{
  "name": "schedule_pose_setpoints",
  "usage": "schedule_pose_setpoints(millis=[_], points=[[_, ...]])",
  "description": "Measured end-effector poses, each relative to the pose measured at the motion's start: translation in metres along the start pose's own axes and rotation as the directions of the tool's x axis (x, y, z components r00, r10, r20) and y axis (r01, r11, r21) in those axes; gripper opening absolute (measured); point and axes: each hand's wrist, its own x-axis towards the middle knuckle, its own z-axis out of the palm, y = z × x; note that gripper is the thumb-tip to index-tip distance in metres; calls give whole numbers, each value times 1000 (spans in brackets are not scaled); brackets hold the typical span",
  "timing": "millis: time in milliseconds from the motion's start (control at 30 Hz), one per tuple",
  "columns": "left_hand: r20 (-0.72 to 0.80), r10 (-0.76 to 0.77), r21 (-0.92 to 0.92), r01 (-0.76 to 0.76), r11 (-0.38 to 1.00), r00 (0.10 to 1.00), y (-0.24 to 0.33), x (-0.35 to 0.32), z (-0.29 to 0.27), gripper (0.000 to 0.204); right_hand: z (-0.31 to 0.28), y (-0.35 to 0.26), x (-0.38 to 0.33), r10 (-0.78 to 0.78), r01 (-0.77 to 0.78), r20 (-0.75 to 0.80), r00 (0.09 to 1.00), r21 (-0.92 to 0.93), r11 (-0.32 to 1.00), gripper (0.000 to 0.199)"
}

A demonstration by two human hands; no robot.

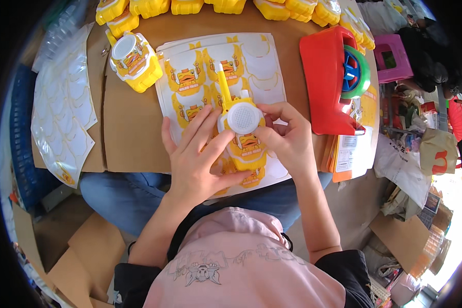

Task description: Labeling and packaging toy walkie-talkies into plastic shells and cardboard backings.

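A yellow toy walkie-talkie (246, 151) with a duck picture, a round white speaker disc and an antenna lies over sticker sheets in front of me. My right hand (287, 136) grips the upper right side of the toy, thumb and index finger at the disc's edge. From the left, my left hand (194, 156) steadies it: the index fingertip presses by the disc, other fingers reach toward the antenna base, and the thumb extends near the toy's lower end. Beneath is a stack of duck sticker sheets (187, 74), with some blank spots at its right.
Another yellow toy (138, 61) stands at the upper left, and several more (226, 5) line the far edge. A red tape dispenser (321, 77) with a green roll stands at right. Left lies a used sticker sheet (66, 110); a purple stool (392, 57) is beyond the cardboard tabletop (131, 133).
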Motion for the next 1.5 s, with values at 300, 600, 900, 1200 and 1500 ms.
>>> schedule_pose_setpoints(millis=[300,600,900,1200,1500], points=[[37,-24,-20,24,1000,999,-2,4,-2,76,-10,-3,15,14,-13,29,999,-33,999,17],[30,-22,-15,22,1000,999,-3,5,-2,84,-14,-14,25,122,-109,72,990,-164,980,16],[-10,52,88,-51,995,999,-5,-2,0,82,-18,10,-7,-83,102,123,989,-157,982,32],[-20,63,155,-59,986,998,1,-7,-2,76,-25,12,-23,-112,140,210,971,-121,983,55],[-243,152,319,-69,945,958,13,-40,12,48,-23,19,-25,-57,66,132,990,-64,996,55]])
